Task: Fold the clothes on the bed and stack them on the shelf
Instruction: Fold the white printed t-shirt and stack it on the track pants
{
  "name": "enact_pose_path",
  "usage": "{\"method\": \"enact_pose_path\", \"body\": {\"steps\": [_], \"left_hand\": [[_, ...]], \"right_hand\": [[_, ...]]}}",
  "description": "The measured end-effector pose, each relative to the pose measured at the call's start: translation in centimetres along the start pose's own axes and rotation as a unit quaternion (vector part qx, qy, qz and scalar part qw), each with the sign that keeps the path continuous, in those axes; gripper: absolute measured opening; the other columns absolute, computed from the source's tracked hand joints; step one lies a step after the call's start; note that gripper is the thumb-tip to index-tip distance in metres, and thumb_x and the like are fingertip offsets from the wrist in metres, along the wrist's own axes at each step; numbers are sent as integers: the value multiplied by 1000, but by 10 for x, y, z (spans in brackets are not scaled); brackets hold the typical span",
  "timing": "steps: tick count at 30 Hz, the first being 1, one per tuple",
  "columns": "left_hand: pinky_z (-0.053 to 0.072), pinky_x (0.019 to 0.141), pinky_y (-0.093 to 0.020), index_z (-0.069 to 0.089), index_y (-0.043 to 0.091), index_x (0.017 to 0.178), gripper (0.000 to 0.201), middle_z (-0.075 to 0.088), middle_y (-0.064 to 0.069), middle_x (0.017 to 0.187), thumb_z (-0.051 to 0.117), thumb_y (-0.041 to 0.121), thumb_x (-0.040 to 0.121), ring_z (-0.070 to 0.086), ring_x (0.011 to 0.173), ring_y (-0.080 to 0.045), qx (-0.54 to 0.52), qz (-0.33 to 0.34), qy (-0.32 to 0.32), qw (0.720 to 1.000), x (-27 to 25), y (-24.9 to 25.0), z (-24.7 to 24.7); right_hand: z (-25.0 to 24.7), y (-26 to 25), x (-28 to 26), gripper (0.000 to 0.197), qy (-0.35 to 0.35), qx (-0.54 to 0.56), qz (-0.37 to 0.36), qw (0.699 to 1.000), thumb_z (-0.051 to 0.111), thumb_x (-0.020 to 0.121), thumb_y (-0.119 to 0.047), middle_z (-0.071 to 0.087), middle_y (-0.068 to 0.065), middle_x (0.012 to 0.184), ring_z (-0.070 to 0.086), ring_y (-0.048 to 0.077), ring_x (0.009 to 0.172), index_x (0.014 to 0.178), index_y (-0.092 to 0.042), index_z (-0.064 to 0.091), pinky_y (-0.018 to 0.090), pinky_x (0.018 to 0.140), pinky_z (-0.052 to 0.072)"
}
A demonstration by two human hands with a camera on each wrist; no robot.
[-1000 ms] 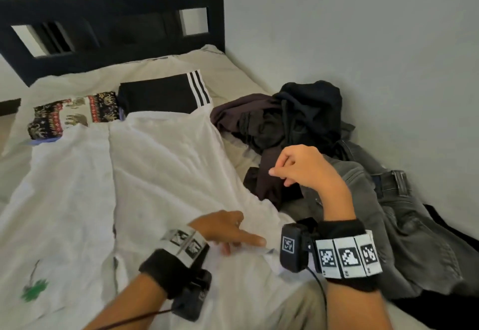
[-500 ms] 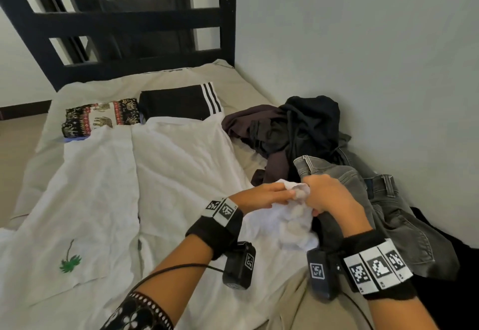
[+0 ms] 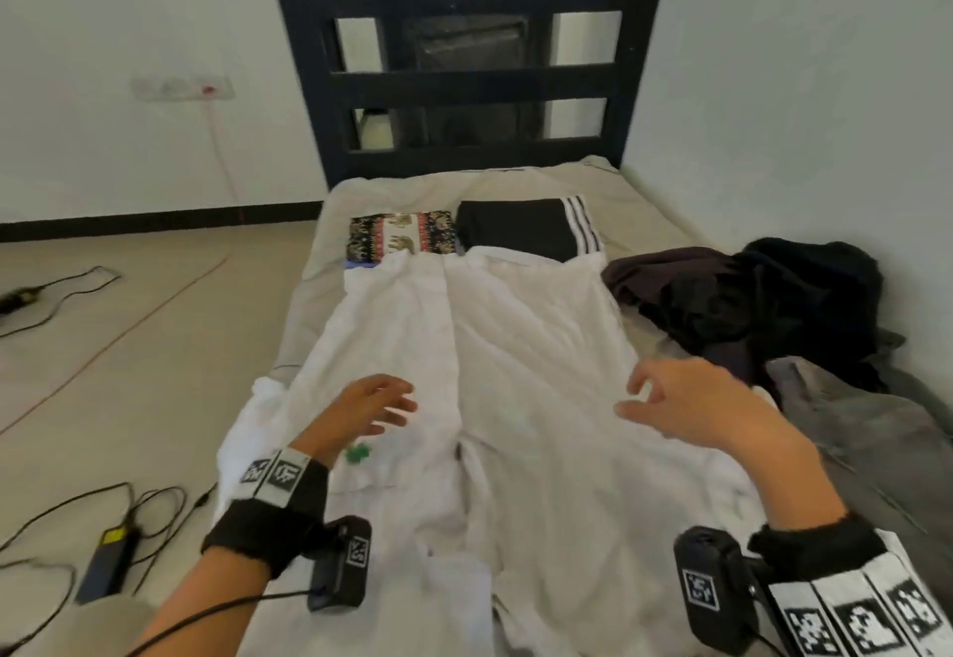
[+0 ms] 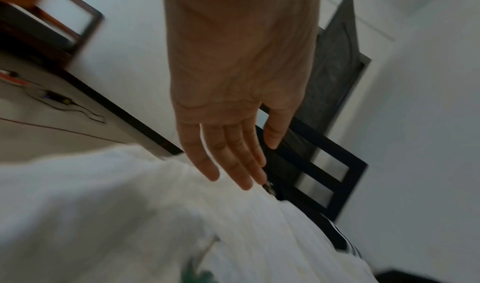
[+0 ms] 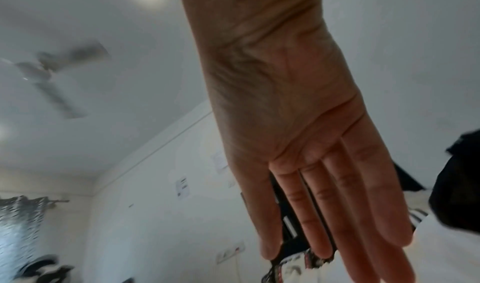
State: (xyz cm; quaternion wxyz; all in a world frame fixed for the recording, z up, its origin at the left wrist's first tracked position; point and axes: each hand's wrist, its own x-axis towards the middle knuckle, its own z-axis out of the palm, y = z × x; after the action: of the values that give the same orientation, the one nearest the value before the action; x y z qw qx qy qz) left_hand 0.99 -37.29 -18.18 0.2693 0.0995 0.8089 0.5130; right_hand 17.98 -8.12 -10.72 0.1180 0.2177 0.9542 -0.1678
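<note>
Bed (image 3: 330, 223): beige sheet, pushed into the corner by the right wall, black slatted headboard (image 3: 469, 84) at the far end.
White garment (image 3: 515, 373): spread flat down the middle of the bed, a small green motif (image 3: 358, 453) near its left side.
Left hand (image 3: 368, 406): fingers straight and released, palm down over the garment's left half, holding nothing.
Right hand (image 3: 680, 406): fingers loose and spread over the garment's right half, grasping nothing.
Folded pieces: patterned cloth (image 3: 399, 241) and black striped garment (image 3: 526, 231) side by side beyond the white garment.
Unfolded pile: dark clothes (image 3: 748, 306) and grey jeans (image 3: 866, 429) against the right wall.
Floor (image 3: 154, 306): beige, with cables and a power adapter (image 3: 105, 566) left of the bed.
Wall: white, with a socket strip (image 3: 180, 88).
</note>
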Motion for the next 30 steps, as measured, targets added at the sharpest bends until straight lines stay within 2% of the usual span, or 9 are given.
{"method": "enact_pose_path", "body": {"steps": [4,7,14,17,20,22,25,28,30], "left_hand": [[41,73,-29,62,4,113,25,70,-10,101,50,21,98,61,84,-21,-38,-38,137,989,-6,-41,-86],[39,72,-29,60,4,113,25,69,-11,106,51,20,96,57,89,-22,-43,-73,203,976,-6,-74,-129],[34,85,-30,50,10,112,23,51,-6,116,52,26,96,45,101,-20,19,-163,177,970,29,-143,-168],[33,93,-33,38,5,135,45,45,-12,129,46,29,99,44,120,-28,17,-184,172,968,42,-152,-166],[39,103,-39,37,-6,140,45,43,-20,141,38,18,101,43,130,-38,-12,-233,168,958,50,-175,-170],[45,96,-44,43,-3,137,46,47,-23,139,44,22,99,47,127,-42,-45,-276,129,951,48,-198,-172],[50,78,-40,57,9,112,42,62,-19,116,53,44,89,60,99,-35,-171,-302,60,936,43,-221,-167],[48,76,-35,60,10,112,30,64,-13,116,54,34,94,58,92,-25,-214,-269,71,936,47,-215,-168],[46,77,-34,60,11,116,33,63,-9,116,56,35,94,57,96,-22,-211,-243,63,945,50,-207,-172]], "right_hand": [[43,-79,12,36,-86,-2,-81,993,57,88,-58,62,-6,98,61,12,83,109,-29,55,26,71,47],[74,-127,22,34,-130,-17,-120,984,55,91,-54,61,-3,109,61,14,92,113,-28,56,29,79,49],[113,-213,48,33,-148,-13,-180,972,55,92,-51,62,-6,110,59,13,96,116,-28,58,25,77,45],[137,-236,62,31,-125,-6,-185,975,58,91,-48,63,-5,110,61,14,97,113,-26,59,27,81,48],[161,-245,77,43,-136,-39,-182,973,64,88,-45,57,-2,126,56,18,109,125,-25,54,28,85,45],[175,-242,86,65,-168,-61,-171,969,70,83,-46,48,1,137,51,21,118,138,-25,42,29,90,43],[192,-235,96,101,-211,-89,-153,961,79,74,-45,18,4,156,26,33,141,151,-28,17,42,109,36],[202,-229,100,112,-218,-92,-145,961,81,71,-42,-8,3,161,-4,42,146,153,-32,5,51,115,25],[205,-228,101,113,-209,-89,-148,963,82,70,-41,-6,3,161,-3,43,146,152,-33,6,51,115,27]]}}
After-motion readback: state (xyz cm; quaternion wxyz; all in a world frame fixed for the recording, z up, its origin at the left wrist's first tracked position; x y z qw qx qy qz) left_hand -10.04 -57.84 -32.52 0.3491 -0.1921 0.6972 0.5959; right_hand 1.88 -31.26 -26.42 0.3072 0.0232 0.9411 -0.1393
